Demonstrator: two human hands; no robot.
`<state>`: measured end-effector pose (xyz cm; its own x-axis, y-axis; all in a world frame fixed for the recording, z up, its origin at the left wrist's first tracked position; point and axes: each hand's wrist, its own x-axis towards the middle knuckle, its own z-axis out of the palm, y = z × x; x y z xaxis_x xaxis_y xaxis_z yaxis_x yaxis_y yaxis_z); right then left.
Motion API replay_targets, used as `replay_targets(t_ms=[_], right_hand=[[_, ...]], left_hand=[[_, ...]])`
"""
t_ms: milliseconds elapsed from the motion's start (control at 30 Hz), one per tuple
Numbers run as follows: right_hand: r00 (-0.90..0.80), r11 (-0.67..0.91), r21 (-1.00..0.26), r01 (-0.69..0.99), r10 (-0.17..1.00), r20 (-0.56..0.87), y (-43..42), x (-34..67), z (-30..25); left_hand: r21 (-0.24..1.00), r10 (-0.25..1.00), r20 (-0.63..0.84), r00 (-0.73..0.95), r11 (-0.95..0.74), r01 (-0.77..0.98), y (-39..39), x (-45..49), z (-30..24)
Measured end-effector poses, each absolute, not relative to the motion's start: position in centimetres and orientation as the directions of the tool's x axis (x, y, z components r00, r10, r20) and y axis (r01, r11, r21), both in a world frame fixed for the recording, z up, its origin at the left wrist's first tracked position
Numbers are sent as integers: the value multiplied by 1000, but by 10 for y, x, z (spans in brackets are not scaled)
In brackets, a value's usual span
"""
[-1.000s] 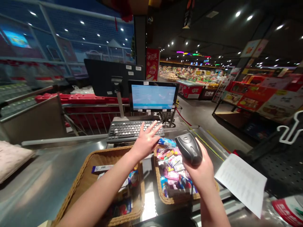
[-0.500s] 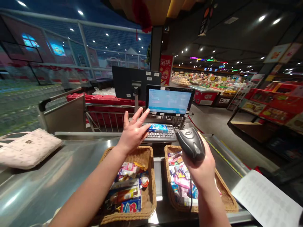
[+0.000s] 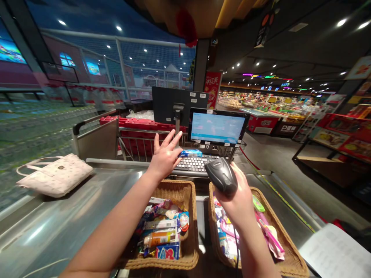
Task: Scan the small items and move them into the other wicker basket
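Woven wicker comes first: two brown wicker baskets sit side by side right under your arms on the grey steel checkout counter (image 3: 58, 227). The left wicker basket (image 3: 189, 216) holds snack packs, a small bottle and a blue box. The right wicker basket (image 3: 292, 251) holds pink and blue sachets. A white printed sheet of paper (image 3: 336, 251) lies just right of that basket.

Your right hand (image 3: 240, 204) is above the right basket, closed around the handle of the black handheld barcode scanner (image 3: 222, 177), whose head is tipped forward and to the left. Its cable hangs down past your wrist.

Further out, your left hand (image 3: 165, 158) is raised over the near edge of the black keyboard (image 3: 197, 164). Its upper fingers are fanned apart, and the small blue packet (image 3: 190, 153) is pinched at the thumb side, held level just above the keys and just ahead of the scanner.

Behind the keyboard stands the lit flat till screen (image 3: 217, 127). A cream quilted handbag (image 3: 56, 175) rests well to the left on the counter.
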<state>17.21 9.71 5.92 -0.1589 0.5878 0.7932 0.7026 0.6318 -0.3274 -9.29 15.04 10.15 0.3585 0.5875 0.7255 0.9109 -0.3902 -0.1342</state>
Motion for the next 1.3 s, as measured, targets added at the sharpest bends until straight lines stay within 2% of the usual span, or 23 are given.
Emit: replay_targets(t_ms=[567, 767, 1067, 1300], right_hand=[[-266, 646, -417, 639, 694, 669, 108, 126, 37], [-331, 643, -404, 651, 720, 610, 113, 121, 30], [-320, 624, -431, 652, 741, 590, 111, 112, 23], [-321, 583, -478, 657, 790, 522, 109, 112, 11]], left_hand=[[-161, 638, 690, 341, -324, 932, 144, -111, 83], [-155, 649, 687, 326, -308, 939, 143, -118, 76], [-152, 687, 647, 331, -308, 939, 138, -126, 59], [-113, 762, 561, 324, -317, 942, 135, -131, 25]])
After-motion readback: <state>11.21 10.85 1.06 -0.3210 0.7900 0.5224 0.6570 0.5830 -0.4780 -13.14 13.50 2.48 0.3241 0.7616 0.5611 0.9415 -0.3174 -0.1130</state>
